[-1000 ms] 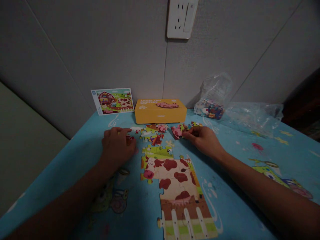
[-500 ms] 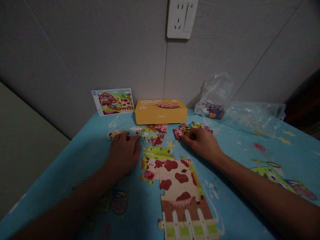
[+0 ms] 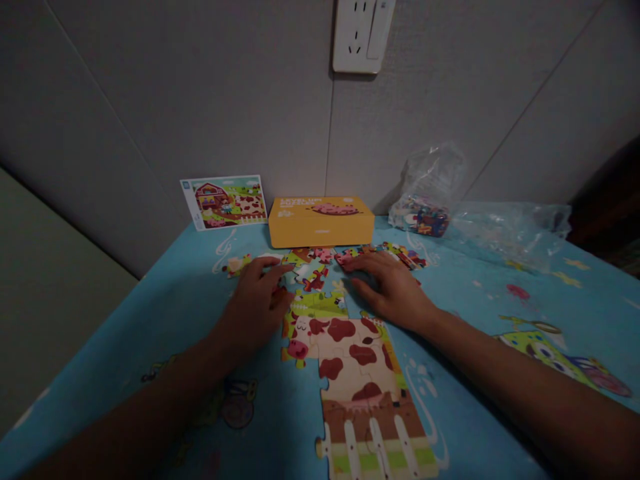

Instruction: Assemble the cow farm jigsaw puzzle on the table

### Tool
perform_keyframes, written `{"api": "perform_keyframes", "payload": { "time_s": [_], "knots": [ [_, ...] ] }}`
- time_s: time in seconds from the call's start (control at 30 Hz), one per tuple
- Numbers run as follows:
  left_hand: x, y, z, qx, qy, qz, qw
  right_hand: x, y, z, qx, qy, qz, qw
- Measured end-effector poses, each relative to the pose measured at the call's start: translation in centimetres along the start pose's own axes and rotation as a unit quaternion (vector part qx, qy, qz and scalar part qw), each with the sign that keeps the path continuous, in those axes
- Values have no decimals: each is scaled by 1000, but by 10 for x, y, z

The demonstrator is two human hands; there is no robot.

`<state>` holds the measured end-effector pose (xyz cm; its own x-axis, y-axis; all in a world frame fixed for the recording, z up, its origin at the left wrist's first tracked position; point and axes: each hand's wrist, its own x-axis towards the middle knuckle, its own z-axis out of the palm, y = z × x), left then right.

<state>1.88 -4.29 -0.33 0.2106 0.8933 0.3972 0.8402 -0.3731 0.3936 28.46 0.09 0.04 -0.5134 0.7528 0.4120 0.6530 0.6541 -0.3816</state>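
so, 2 hands [image 3: 255, 297] [image 3: 393, 290] open flat, empty, atop loose pieces [image 3: 310, 270]; more pieces [image 3: 423, 221] inside clear bag [image 3: 433, 173]

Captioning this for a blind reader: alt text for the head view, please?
The person's left hand and right hand touch loose colourful jigsaw pieces on a blue cartoon-print tablecloth, just beyond a part-built cow puzzle. A yellow cardboard box and a farm picture card sit against the grey wall.

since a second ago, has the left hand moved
Yes. The left hand has slid right; its fingertips now lie below the left end of the yellow box.
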Motion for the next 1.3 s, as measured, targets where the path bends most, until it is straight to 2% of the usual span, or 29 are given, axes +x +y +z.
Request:
{"api": "perform_keyframes", "payload": {
  "time_s": [0.07, 0.13, 0.2, 0.3, 0.43, 0.5, 0.7, 0.87, 1.03, 1.3],
  "knots": [
    [2, -3, -3, 6, 28, -5, 1000, 2, 1, 4, -46, -8, -43, 998],
    [4, -6, -4, 24, 46, -2, 999, 4, 1, 6, -93, -44, -46, 994],
    [5, -8, -3, 47, 40, 7, 998, 5, -1, 8, -127, -86, -38, 987],
    [3, -6, 1, 68, -6, 35, 997, 4, -3, 8, -152, -117, -33, 981],
    [-3, -1, 5, 76, -96, 95, 988, 10, -5, 12, -145, -130, -22, 981],
    [-5, -1, 6, 84, -123, 105, 983, 16, -6, 16, -136, -129, -12, 982],
    [-3, -4, 5, 92, -117, 88, 985, 26, -10, 18, -132, -100, -18, 986],
    [0, -7, 5, 110, -84, 22, 990, 23, -13, 9, -170, -86, -50, 980],
    [2, -9, 5, 113, -77, -42, 990, 22, -11, 12, -155, -52, -52, 985],
    [3, -9, 6, 108, -70, -49, 990, 19, -5, 12, -122, -47, -49, 990]
  ]
}}
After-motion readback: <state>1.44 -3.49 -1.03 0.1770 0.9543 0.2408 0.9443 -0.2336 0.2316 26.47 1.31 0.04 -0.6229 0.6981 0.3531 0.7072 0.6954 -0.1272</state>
